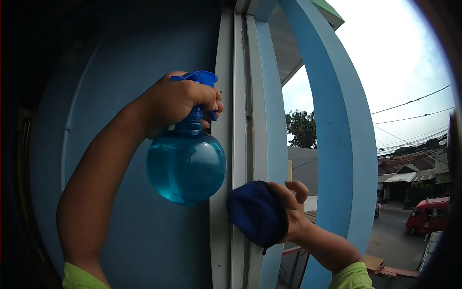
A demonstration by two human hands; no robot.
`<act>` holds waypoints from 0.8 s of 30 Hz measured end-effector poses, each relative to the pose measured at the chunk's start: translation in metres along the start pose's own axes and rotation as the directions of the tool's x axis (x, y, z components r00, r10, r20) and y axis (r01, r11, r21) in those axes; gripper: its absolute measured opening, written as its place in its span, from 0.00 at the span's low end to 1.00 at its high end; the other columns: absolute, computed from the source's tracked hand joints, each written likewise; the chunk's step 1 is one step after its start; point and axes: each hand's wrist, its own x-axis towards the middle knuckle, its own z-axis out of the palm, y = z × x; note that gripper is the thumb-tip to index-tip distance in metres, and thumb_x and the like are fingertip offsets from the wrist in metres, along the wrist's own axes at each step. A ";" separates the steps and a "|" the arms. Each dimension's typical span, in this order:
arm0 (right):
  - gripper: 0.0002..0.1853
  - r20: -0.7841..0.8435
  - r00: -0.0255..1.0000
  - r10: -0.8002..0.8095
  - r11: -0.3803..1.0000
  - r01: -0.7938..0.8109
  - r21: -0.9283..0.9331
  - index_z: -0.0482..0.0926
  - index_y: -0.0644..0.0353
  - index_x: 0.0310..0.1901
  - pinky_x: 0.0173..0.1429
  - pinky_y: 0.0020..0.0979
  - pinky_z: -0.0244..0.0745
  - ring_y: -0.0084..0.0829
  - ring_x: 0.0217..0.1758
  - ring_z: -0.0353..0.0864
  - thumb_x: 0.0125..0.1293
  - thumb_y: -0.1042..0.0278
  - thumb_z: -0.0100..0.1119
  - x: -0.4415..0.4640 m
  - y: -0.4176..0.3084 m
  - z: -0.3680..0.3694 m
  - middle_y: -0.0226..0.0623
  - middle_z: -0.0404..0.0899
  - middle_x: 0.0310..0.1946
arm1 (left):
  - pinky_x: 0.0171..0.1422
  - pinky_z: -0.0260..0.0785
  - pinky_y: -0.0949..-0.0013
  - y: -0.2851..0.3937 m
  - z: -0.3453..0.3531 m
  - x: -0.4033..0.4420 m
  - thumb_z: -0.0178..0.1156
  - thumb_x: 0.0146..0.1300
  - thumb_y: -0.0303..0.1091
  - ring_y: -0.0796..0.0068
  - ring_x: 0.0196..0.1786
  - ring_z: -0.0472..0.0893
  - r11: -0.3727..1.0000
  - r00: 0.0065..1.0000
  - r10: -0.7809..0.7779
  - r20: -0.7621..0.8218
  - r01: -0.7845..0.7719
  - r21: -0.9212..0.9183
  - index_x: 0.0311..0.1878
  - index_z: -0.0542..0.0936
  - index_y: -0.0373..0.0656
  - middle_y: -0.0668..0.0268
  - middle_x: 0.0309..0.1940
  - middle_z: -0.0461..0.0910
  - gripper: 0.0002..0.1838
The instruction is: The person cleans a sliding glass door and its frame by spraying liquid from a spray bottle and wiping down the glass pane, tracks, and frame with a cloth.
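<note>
My left hand (187, 98) is wrapped round the neck and trigger of a spray bottle (186, 166), held upright. The bottle has a round see-through blue body with liquid inside and a darker blue spray head. Lower and to the right, my right hand (292, 209) grips a dark blue rounded cloth (257, 213); its thumb and fingers are partly hidden behind it. Both hands are in front of a white window frame (239, 144) with upright grooves. I cannot tell whether the cloth touches the frame.
A dark blue-grey wall or panel (120, 202) stands on the left. To the right rises a light blue pillar (337, 120). Beyond it are a street (392, 236), a red van (429, 216), rooftops and overhead wires (414, 101).
</note>
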 end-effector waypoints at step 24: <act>0.18 -0.251 0.843 0.476 0.813 -0.531 -0.238 0.79 0.51 0.56 0.66 0.50 0.61 0.50 0.65 0.70 0.66 0.59 0.52 0.363 -0.008 -0.282 0.47 0.77 0.55 | 0.48 0.77 0.63 0.386 -0.035 -0.079 0.60 0.52 0.35 0.69 0.39 0.82 0.867 0.948 0.264 -0.180 -0.151 0.475 0.39 0.80 0.36 0.58 0.33 0.80 0.13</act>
